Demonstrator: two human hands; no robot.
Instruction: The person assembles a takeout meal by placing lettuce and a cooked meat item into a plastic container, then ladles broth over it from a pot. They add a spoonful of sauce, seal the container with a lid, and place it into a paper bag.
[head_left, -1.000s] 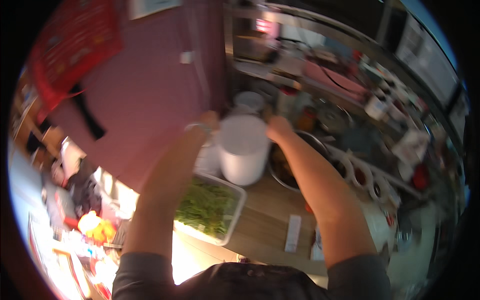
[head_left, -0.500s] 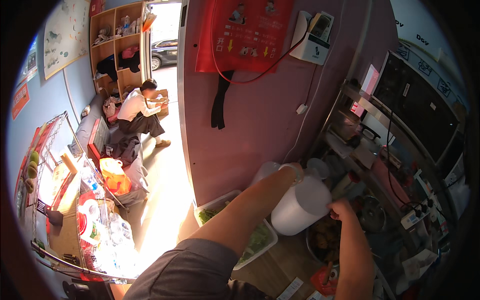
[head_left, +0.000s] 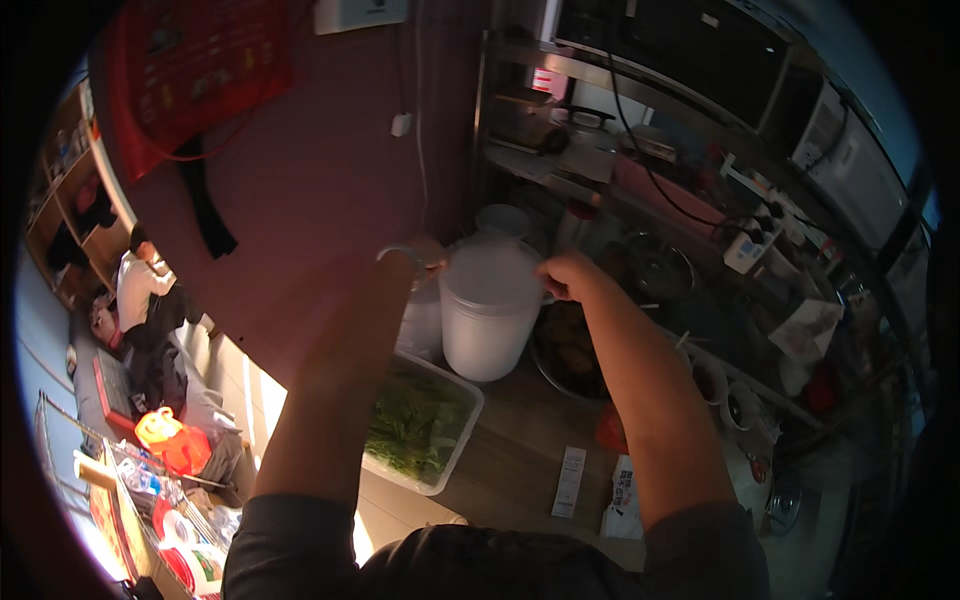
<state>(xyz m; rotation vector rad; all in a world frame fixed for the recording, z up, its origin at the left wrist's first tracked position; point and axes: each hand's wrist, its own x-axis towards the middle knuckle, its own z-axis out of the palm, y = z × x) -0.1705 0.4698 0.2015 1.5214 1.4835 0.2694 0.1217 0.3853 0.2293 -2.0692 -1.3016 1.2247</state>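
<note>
A white plastic bucket (head_left: 490, 335) stands upright on the counter in front of me, its round top pale and cloudy. My left hand (head_left: 428, 256), with a light band on its wrist, is closed at the left of the bucket's rim. On the opposite side my right hand (head_left: 566, 274) pinches the rim with curled fingers. Close to my left forearm, a clear rectangular tub (head_left: 468, 430) holds leafy greens (head_left: 410, 420). A metal bowl of dark brown food (head_left: 572, 350) sits just right of the bucket, partly behind my right arm.
A metal shelf (head_left: 545, 170) with a pink bin (head_left: 665, 185) rises behind. A power strip (head_left: 745, 250) with a black cable hangs at right. Paper slips (head_left: 569, 482) lie on the counter (head_left: 510, 440). Far left, a person (head_left: 140, 275) sits near wooden shelves.
The bucket has gone from tilted to upright, with both hands still at its rim. My view has turned rightward, so the doorway and seated person now appear farther left.
</note>
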